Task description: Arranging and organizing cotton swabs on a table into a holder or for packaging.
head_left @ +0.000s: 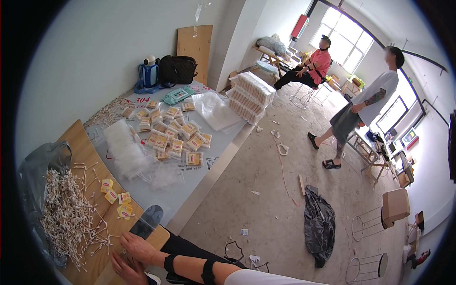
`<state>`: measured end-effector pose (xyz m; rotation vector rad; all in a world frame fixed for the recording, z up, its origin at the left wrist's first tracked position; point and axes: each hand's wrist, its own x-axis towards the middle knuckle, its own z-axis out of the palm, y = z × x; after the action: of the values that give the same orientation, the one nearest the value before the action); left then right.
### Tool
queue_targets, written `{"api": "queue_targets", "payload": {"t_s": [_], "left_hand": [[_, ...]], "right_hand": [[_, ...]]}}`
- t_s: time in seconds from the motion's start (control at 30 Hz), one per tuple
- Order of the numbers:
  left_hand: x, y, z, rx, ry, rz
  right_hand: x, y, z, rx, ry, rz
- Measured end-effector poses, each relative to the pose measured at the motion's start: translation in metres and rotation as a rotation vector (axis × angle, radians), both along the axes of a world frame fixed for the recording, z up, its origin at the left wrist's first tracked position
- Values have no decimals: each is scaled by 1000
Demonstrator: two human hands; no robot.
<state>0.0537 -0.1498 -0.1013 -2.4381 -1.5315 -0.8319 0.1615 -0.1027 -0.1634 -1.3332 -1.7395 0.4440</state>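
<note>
- Grip of the left hand (126, 271) and of the right hand (138, 248): bent fingers drawn close together by the near end of the wooden worktop (73, 137); whether they pinch anything, I cannot tell. The step in hand looks like close, two-handed finger work.
- Far left, a grey plastic bag (32, 166) lies against a heap of loose cotton swabs (69, 209), strays reaching toward the hands. Taking from it would call for a light pinch, since the thin sticks cross every way.
- Right of the heap, small yellow cards (111, 196) lie apart from the swabs; lifting one would call for a fingertip under its edge.
- Just beside the right hand, a dark, round-ended flat piece (151, 216).
- Beyond, the grey worktop (204, 178) carries clear bags (124, 147), then swab packets with yellow cards (175, 146), then stacked packs (249, 97) at its far end.
</note>
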Motion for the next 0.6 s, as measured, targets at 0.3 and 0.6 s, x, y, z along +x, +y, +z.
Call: {"api": "queue_targets", "payload": {"t_s": [0.3,0.6], "left_hand": [[2,5,7,-60,95,-52],[-8,3,-10,-4,147,-66]], "right_hand": [[3,0,4,-16,-51,67],[2,0,1,22,45,69]]}}
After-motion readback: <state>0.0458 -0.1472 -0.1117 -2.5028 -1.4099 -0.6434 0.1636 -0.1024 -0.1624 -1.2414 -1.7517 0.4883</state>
